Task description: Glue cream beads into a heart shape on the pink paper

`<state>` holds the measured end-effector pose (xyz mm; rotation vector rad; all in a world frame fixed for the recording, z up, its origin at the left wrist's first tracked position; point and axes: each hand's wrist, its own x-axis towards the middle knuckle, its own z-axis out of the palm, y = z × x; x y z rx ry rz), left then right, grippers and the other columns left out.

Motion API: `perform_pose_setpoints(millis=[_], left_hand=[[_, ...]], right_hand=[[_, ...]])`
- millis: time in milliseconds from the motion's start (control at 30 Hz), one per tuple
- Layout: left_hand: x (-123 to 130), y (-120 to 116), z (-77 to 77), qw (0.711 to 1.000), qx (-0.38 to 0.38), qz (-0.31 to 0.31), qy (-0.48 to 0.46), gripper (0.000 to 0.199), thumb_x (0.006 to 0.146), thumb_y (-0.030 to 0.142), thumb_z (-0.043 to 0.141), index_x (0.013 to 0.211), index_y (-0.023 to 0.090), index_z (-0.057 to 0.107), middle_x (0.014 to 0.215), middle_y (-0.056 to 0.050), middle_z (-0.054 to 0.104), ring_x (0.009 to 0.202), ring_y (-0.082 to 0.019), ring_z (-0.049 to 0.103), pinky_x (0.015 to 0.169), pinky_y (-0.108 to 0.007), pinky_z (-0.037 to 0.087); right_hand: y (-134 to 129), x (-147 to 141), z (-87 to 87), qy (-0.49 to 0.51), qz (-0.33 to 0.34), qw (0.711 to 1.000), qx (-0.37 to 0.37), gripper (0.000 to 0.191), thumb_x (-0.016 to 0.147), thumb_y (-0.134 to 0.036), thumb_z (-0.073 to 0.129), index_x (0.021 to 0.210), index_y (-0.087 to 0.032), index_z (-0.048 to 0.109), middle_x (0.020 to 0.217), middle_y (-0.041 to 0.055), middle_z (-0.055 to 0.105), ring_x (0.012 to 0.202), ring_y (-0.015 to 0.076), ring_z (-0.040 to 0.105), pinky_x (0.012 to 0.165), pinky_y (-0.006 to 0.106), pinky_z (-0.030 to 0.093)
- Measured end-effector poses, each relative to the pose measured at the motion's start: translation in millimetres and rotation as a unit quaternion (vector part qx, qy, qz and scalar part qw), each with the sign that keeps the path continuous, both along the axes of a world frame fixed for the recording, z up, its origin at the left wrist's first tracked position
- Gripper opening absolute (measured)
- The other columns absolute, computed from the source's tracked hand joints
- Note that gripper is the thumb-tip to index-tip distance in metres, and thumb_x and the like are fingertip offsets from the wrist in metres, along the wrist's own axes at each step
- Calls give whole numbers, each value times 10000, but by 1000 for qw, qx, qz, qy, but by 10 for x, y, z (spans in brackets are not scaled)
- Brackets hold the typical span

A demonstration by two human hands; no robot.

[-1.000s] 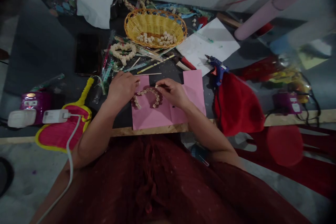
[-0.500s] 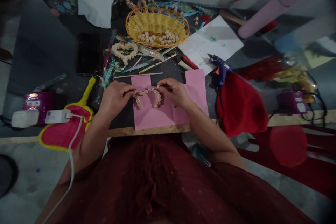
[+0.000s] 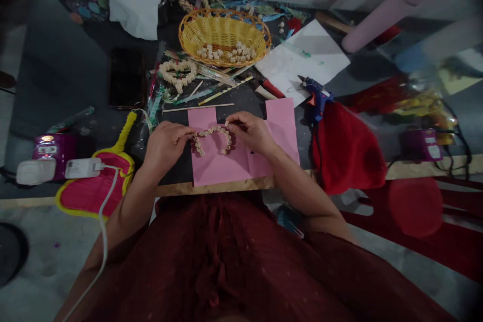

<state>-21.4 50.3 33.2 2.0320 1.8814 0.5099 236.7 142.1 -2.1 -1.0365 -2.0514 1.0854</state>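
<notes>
A curved chain of small beige pieces lies over a pink paper sheet at the table's front edge, its open side facing me. My left hand pinches the chain's upper left corner, with the fingertips closed on it. At the other side, my right hand holds a small pale cube between thumb and forefinger, just above the chain's right part. Whether the cube touches the chain I cannot tell. Behind the paper, a yellow wicker basket contains loose cubes of the same kind.
A blue glue gun rests right of the paper beside a red cloth bag. A finished-looking beige heart shape, thin sticks and a dark phone lie behind my left hand. A white cable hangs near my left forearm.
The fingers of my left hand have shifted slightly and look flatter, still at the chain's left corner. My right hand keeps its place with the cube.
</notes>
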Motion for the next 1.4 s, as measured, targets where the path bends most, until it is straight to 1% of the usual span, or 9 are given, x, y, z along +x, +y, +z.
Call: perform_pose_setpoints(millis=[200,467,567,667,800,967,1167,1400], left_hand=[[8,-9,-7,1000,7,9,-19,256,994,260,586,1080,265,827,1021,-34,828,979,-251,710,927,-386,559],[28,-38,-13,999,4,10,-36,280,994,269,568,1091,267,831,989,-43,822,968,-257,709,886,-392,577],[24,-42,-9,999,5,0,-36,297,993,264,550,1088,272,831,995,-38,824,961,-253,711,887,-391,578],[19,-45,-10,999,11,-12,-40,312,991,254,531,1072,247,832,1001,-47,826,957,-254,713,910,-401,575],[24,-47,-8,999,10,-12,-46,317,992,266,525,1072,229,830,1017,-56,825,978,-257,713,933,-403,571],[23,-48,-15,999,0,-6,-41,307,985,273,540,1090,235,826,1003,-55,820,980,-265,709,920,-407,570],[3,-54,-39,1000,4,-1,-28,306,990,280,543,1107,242,823,968,-54,812,957,-266,703,874,-395,567],[-11,-59,-70,1000,18,-15,-13,309,1002,285,544,1144,233,814,962,-70,809,952,-271,700,870,-401,565]], right_hand=[[1,0,-11,2,3,1000,2,127,965,-308,662,1034,-246,748,1040,45,770,931,190,707,863,340,573],[-7,5,-6,3,2,1000,-9,129,966,-320,667,1042,-248,744,1047,43,765,929,183,701,853,332,572],[-7,3,-4,3,-1,1000,-7,130,963,-310,667,1039,-242,748,1040,46,765,939,187,701,856,332,570],[-5,2,0,-2,-3,1000,-4,134,954,-303,672,1038,-236,752,1032,46,767,927,183,701,851,326,569],[-6,2,3,11,0,1000,-1,128,956,-295,675,1034,-226,750,1026,50,768,931,186,710,858,327,567],[-8,-3,-1,25,5,1000,4,108,957,-277,679,1025,-225,745,1024,50,768,950,190,716,869,333,568],[-8,-2,4,6,3,1000,-5,109,961,-286,682,1033,-233,743,1045,44,766,944,180,711,870,324,574],[-7,-2,-9,10,2,1000,1,114,961,-296,682,1028,-234,749,1032,45,759,942,187,710,873,337,580]])
